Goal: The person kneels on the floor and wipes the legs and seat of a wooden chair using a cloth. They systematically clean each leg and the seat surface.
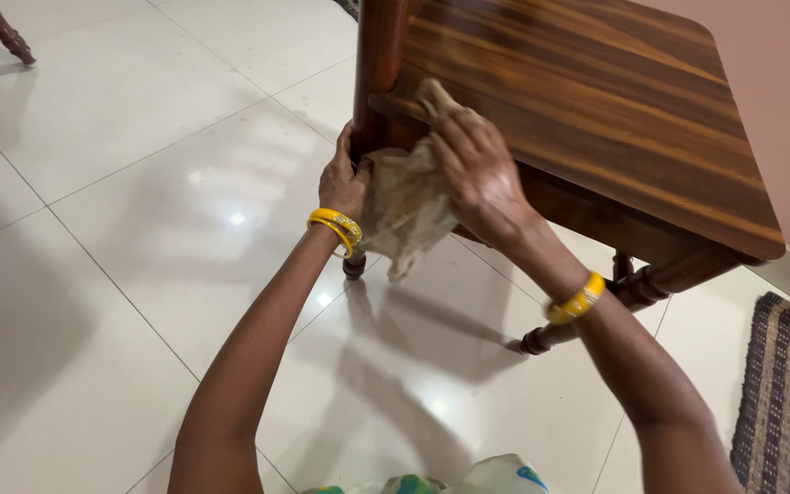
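Glossy white floor tiles (121,302) spread below. Nearest, the left hand (342,183) curls closed around the table leg (375,64), seemingly steadying it. At 1 o'clock, the right hand (477,174) presses a crumpled beige cloth (404,201) against the wooden table (596,101) edge, fingers bent over it. A woven rug (784,393) lies at 4 o'clock.

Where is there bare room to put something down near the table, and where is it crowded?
The table top is bare right of the cloth. The white floor is open left of the left hand. It is crowded at the table's near corner, where the right hand presses the cloth, and by the rug.
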